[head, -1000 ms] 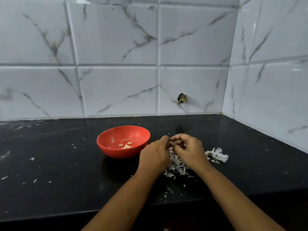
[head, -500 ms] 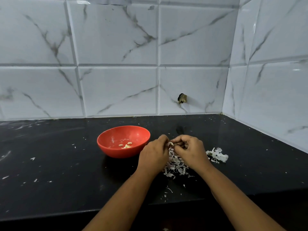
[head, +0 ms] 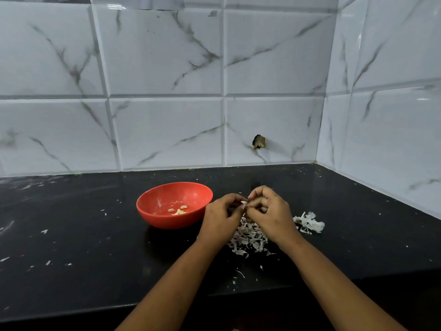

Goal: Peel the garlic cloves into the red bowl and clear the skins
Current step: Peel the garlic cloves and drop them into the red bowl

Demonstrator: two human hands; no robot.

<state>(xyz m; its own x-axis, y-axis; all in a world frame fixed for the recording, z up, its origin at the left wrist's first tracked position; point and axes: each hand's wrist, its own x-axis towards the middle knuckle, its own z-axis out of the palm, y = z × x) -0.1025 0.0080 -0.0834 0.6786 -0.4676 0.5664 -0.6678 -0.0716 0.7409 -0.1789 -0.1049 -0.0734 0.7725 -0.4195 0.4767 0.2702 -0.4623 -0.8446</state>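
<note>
Your left hand [head: 220, 219] and right hand [head: 269, 216]: both pinch one pale clove [head: 244, 203], above papery white skins [head: 250, 237]. Round red bowl [head: 167, 222] beside, on glossy black counter [head: 71, 235].

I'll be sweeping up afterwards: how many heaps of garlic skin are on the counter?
2. The large heap lies under the left hand and right hand, partly hidden; the small heap lies further right. Loose flecks lie scattered elsewhere.
</note>
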